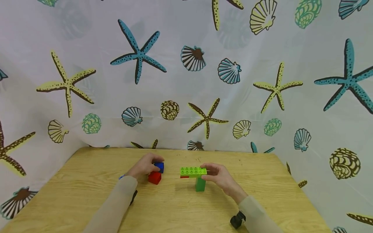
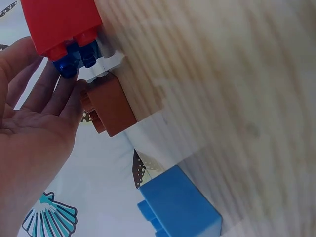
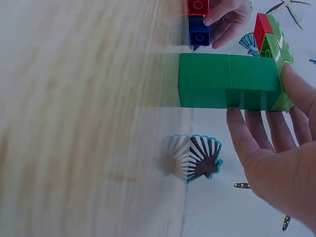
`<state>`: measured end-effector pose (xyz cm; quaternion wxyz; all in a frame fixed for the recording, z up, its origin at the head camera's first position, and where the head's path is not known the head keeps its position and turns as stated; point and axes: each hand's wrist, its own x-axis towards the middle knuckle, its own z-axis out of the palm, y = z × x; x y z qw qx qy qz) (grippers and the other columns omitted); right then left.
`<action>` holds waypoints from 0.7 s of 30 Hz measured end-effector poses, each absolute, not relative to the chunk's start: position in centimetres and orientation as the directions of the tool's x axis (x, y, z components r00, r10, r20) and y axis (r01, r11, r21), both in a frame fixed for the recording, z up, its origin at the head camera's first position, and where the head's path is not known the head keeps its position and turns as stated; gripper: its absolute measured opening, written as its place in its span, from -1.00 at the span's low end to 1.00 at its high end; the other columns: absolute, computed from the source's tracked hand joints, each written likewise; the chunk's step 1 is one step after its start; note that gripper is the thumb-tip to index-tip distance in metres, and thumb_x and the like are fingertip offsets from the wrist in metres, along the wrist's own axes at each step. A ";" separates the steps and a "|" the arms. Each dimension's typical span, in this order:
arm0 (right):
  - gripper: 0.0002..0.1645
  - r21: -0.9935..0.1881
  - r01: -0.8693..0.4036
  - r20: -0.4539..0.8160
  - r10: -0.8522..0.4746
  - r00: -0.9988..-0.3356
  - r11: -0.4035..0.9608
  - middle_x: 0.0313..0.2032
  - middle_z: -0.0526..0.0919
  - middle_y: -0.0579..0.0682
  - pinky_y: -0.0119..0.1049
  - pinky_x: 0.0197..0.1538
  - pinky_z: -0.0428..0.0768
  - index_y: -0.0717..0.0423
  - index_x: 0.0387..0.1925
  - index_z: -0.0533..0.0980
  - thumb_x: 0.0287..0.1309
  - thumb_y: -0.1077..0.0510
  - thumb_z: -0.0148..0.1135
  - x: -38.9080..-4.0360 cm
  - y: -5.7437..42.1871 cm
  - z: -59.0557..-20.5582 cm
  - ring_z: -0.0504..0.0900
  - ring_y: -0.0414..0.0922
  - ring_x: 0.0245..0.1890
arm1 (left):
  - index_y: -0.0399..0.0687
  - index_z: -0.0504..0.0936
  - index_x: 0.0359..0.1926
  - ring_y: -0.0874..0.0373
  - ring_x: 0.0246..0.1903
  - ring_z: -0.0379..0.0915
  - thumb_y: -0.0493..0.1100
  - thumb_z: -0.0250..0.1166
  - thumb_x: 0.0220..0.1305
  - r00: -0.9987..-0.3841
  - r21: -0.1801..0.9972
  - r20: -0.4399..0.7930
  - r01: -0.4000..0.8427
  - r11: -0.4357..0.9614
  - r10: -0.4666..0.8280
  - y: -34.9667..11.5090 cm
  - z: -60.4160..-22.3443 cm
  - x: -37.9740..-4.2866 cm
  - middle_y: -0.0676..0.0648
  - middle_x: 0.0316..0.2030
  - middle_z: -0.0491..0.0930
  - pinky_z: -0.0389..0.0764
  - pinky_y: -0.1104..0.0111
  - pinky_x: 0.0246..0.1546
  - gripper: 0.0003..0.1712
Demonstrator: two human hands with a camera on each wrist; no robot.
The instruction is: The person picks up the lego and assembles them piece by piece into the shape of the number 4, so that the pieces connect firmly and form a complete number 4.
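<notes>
On the left side of the table, my left hand (image 1: 145,164) pinches a dark blue toy brick (image 1: 160,167) between thumb and fingers. A red brick (image 1: 154,178) sits right in front of it, partly covering the blue one in the left wrist view. My right hand (image 1: 220,177) grips the right end of a brick build, thumb at the near side and fingers behind. That build has a light green studded top (image 1: 190,172) reaching left over a green column (image 1: 200,184) of two stacked bricks (image 3: 229,81). A red piece (image 1: 184,177) hangs under the top's left end.
The left wrist view shows an orange-brown brick (image 2: 113,106) and a lighter blue brick (image 2: 180,202) beyond the left hand, mostly hidden behind it in the head view. A wooden table (image 1: 169,210) meets a shell-and-starfish cloth (image 1: 175,84) at its back and sides.
</notes>
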<state>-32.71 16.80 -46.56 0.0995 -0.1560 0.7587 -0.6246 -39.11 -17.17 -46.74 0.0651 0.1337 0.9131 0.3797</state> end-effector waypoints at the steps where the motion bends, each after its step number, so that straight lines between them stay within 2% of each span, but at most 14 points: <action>1: -0.51 -0.980 -0.113 0.047 -0.361 -0.931 0.165 0.14 0.61 0.09 -0.24 0.11 0.61 0.14 0.15 0.55 0.16 0.22 0.37 -32.7 16.8 -46.6 0.62 -0.03 0.09 | -0.22 0.57 0.19 -0.18 0.18 0.41 -0.42 0.30 0.21 -0.957 0.707 -0.016 0.195 0.679 0.291 -17.1 -46.8 -39.2 -0.26 0.19 0.52 0.41 -0.06 0.25 -0.51; 5: -0.48 -0.980 -0.125 0.061 -0.364 -0.929 0.154 0.16 0.59 0.14 -0.24 0.09 0.62 0.17 0.17 0.53 0.15 0.23 0.37 -32.7 16.8 -46.7 0.62 -0.01 0.09 | -0.25 0.54 0.21 -0.15 0.15 0.45 -0.37 0.29 0.24 -0.956 0.707 0.015 0.217 0.674 0.293 -17.0 -46.8 -39.2 -0.28 0.19 0.52 0.47 -0.02 0.20 -0.51; 12: -0.42 -0.979 -0.110 0.041 -0.361 -0.932 0.172 0.18 0.57 0.18 -0.20 0.11 0.61 0.16 0.23 0.49 0.16 0.20 0.37 -32.6 16.8 -46.6 0.59 0.06 0.14 | -0.17 0.54 0.24 -0.05 -0.02 0.51 -0.23 0.31 0.28 -0.965 0.750 0.049 0.206 0.628 0.258 -16.8 -46.5 -38.8 -0.25 0.17 0.52 0.62 0.19 -0.05 -0.51; 21: -0.46 -0.979 -0.089 0.021 -0.349 -0.937 0.182 0.13 0.62 0.13 -0.22 0.09 0.62 0.15 0.18 0.53 0.14 0.19 0.39 -32.6 16.8 -46.5 0.64 -0.06 0.06 | -0.12 0.58 0.19 -0.08 0.02 0.56 -0.20 0.35 0.24 -0.969 0.846 0.097 0.200 0.494 0.227 -15.7 -45.5 -37.7 -0.24 0.12 0.57 0.67 0.20 -0.08 -0.52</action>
